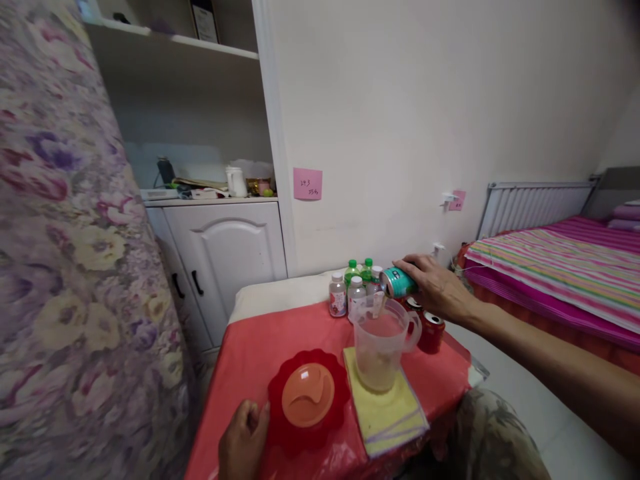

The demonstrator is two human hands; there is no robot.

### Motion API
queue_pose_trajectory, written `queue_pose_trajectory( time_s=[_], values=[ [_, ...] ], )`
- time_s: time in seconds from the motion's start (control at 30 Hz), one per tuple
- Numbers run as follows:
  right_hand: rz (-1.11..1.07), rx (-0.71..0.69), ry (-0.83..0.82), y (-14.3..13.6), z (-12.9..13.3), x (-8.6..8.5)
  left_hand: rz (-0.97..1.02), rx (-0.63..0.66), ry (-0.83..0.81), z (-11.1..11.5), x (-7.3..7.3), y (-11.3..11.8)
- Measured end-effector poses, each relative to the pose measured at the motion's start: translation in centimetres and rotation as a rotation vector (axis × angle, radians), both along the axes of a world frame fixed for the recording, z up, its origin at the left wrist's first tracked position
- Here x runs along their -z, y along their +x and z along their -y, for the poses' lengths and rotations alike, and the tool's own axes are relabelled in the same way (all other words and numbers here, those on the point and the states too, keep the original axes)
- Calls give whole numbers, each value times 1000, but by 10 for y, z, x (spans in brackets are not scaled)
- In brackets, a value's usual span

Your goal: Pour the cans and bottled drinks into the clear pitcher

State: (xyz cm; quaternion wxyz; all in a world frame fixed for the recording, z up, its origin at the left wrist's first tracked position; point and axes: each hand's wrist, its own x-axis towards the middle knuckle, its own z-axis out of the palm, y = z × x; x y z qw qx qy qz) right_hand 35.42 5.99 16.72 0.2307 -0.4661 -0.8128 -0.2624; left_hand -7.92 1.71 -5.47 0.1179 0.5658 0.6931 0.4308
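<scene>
My right hand (425,275) is wrapped round a teal drink can (397,283), tipped on its side over the mouth of a clear plastic jug (377,357). A thin stream seems to run from the can into the jug, and some pale liquid shows low inside. The jug stands upright on a folded yellow cloth (387,423), its handle turned right. Curled closed, my left hand (243,440) rests at the left edge of a red scalloped dish (330,430) with an orange round centre (307,395). Nothing shows in its fingers.
Behind the jug stand several bottles, including a clear one with a white cap (338,297) and a green-capped one (353,270). Red cans (432,333) stand right of the jug. A red cover (240,367) lies over the table. A bed (560,267) is at right, a floral curtain (90,267) at left.
</scene>
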Motion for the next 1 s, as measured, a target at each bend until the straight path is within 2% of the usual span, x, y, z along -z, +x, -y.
queue_pose_trajectory(
  time_s=[0.33,0.63,1.0],
  values=[
    [47,13,-24,-1,-3,-3,37,13,2,0,8,-3],
    [87,3,-9,-3,-2,-4,32,3,-7,2,-3,2],
    [130,-6,-1,-5,-4,-4,8,4,13,1,-1,1]
  ],
)
